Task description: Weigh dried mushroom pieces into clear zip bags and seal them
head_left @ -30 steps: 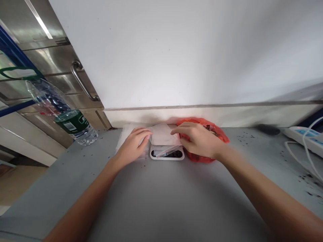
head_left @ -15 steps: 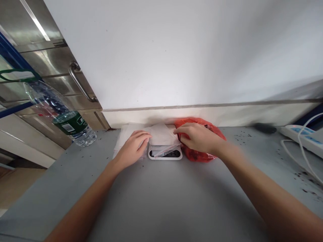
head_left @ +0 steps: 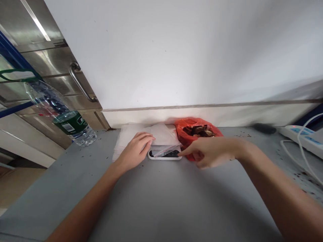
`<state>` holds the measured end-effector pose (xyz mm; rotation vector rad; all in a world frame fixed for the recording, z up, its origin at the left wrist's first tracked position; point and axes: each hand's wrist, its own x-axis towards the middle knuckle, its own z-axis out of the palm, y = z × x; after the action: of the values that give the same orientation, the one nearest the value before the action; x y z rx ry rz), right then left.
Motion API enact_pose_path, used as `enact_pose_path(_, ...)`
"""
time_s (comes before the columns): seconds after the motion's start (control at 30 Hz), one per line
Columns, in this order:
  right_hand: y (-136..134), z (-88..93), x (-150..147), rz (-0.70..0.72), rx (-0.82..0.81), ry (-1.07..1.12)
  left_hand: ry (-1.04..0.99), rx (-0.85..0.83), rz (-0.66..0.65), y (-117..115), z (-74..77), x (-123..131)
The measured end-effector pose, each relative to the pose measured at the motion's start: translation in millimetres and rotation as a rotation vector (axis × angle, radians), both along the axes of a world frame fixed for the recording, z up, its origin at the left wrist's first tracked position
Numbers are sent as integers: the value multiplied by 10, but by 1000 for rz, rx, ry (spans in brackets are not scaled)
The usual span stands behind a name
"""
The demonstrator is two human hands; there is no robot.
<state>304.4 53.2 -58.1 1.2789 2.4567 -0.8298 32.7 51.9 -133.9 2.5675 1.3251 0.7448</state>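
Note:
A small white scale (head_left: 165, 155) sits on the grey table (head_left: 161, 201) by the wall, with a clear zip bag (head_left: 161, 136) lying on top of it. My left hand (head_left: 135, 153) lies flat and open on a stack of clear bags (head_left: 126, 136) just left of the scale. My right hand (head_left: 212, 152) holds nothing; its index finger stretches to the scale's front right corner while the other fingers curl under. Behind that hand stands an open red plastic bag (head_left: 196, 134) with brown dried pieces inside.
A clear water bottle with a green label (head_left: 63, 114) stands tilted at the table's left edge, before a steel cabinet with a handle (head_left: 79, 82). A white power strip with cables (head_left: 302, 136) and a dark object (head_left: 262, 127) lie at the right. Dark crumbs dot the table.
My right hand has left the top of the red bag and dropped forward to the scale's front corner, uncovering the bag's contents. My left hand has barely moved.

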Motion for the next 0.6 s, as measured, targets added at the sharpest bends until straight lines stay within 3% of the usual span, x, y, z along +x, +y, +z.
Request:
enact_pose_path(0.2,-21,-60,-94,-71,52,-103,3,-6,-10,-4,-17,33)
enact_pose_path(0.6,-25,-99,-148,-63,64,-133,-11,18,-21,11,-48,36)
